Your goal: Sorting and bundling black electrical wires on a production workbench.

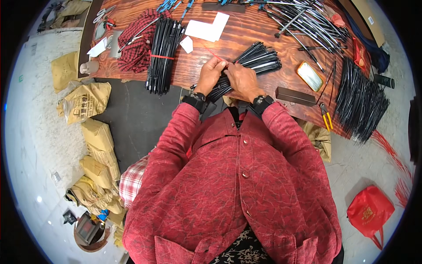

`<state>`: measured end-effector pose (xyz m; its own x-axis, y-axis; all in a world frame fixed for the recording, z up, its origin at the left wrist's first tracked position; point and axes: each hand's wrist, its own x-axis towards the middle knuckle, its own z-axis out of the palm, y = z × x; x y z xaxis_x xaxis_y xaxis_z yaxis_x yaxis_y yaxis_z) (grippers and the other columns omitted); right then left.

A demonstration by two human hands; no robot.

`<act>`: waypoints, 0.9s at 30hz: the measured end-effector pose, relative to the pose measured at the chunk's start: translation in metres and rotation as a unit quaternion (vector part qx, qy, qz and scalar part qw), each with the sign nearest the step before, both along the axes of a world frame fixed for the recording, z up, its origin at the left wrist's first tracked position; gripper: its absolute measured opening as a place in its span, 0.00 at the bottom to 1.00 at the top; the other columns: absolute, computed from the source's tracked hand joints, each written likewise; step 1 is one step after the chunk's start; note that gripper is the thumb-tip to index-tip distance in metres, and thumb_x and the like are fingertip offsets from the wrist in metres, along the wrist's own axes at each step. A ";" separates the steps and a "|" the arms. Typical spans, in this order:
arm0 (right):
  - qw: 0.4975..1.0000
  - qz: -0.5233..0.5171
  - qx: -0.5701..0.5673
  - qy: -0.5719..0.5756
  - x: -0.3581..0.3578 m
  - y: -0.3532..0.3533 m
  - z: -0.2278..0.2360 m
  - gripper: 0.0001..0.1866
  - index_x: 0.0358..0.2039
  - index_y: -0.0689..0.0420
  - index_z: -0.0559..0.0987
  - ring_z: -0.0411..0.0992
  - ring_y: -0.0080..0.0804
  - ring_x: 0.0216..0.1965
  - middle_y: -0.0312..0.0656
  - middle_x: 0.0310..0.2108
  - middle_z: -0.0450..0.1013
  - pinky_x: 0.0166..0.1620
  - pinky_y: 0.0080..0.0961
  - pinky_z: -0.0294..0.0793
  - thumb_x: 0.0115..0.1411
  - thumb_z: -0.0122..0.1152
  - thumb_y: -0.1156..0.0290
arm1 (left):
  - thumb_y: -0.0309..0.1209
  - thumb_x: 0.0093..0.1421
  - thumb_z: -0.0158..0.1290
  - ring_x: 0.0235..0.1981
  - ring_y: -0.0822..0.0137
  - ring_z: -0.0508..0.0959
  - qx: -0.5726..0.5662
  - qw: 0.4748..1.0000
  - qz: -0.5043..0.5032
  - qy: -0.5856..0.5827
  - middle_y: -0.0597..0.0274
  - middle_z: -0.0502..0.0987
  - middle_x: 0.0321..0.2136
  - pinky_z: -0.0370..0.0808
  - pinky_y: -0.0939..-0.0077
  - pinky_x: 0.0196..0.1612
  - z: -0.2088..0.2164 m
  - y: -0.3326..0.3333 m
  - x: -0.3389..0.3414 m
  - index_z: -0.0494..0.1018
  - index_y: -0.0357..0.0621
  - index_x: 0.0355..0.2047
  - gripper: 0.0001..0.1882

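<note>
A bundle of thin black rods [263,60] lies slantwise on the wooden table, passing beneath both hands. My left hand [210,77] is closed, thumb and fingers pinching a thin red tie [214,53] whose loose end points up and to the left. Pressed close beside it, my right hand [243,80] rests over the bundle with curled fingers, also pinching at the tie. The fingers hide where the tie meets the rods. Left of my hands lies another black rod bundle [163,57], bound round its middle with a red tie.
Loose rods [303,22] spread across the back right. A phone [310,75], a dark brown block [295,96], yellow-handled pliers [325,116] and a pile of black strands [360,101] lie on the right. White cards [206,31] and checked cloth [134,44] are at left.
</note>
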<state>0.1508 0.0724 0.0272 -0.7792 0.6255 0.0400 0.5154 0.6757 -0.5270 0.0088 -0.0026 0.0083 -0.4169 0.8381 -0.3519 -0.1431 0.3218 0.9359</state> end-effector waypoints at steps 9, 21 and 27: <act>0.984 0.128 -0.037 0.119 0.028 0.016 0.003 0.11 0.32 0.59 0.75 0.73 0.46 0.30 0.45 0.30 0.71 0.36 0.38 0.74 0.62 0.58 0.64 | 0.32 0.65 0.51 0.29 0.75 0.74 0.014 0.943 -0.301 0.140 0.68 0.77 0.25 0.70 0.77 0.35 -0.003 0.039 -0.035 0.75 0.42 0.32 0.09; 0.824 -0.124 -0.489 0.259 0.029 0.039 -0.006 0.09 0.35 0.59 0.76 0.75 0.46 0.29 0.44 0.25 0.74 0.35 0.32 0.73 0.64 0.53 0.66 | 0.30 0.60 0.57 0.28 0.74 0.77 -0.031 0.913 -0.390 0.111 0.67 0.79 0.22 0.72 0.75 0.35 0.011 0.055 -0.041 0.79 0.41 0.31 0.06; 0.975 -0.074 -0.186 0.095 0.020 0.064 0.030 0.15 0.33 0.57 0.78 0.76 0.48 0.32 0.46 0.31 0.78 0.38 0.36 0.74 0.63 0.53 0.58 | 0.28 0.60 0.58 0.29 0.76 0.77 -0.043 0.909 -0.404 0.092 0.67 0.80 0.23 0.73 0.78 0.36 0.015 0.058 -0.045 0.81 0.39 0.30 0.05</act>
<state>0.1704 0.1360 0.0568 -0.6802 0.7291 -0.0764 0.4619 0.3453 -0.8170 -0.0358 0.0556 0.0235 0.2635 0.8695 -0.4179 0.3287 0.3264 0.8863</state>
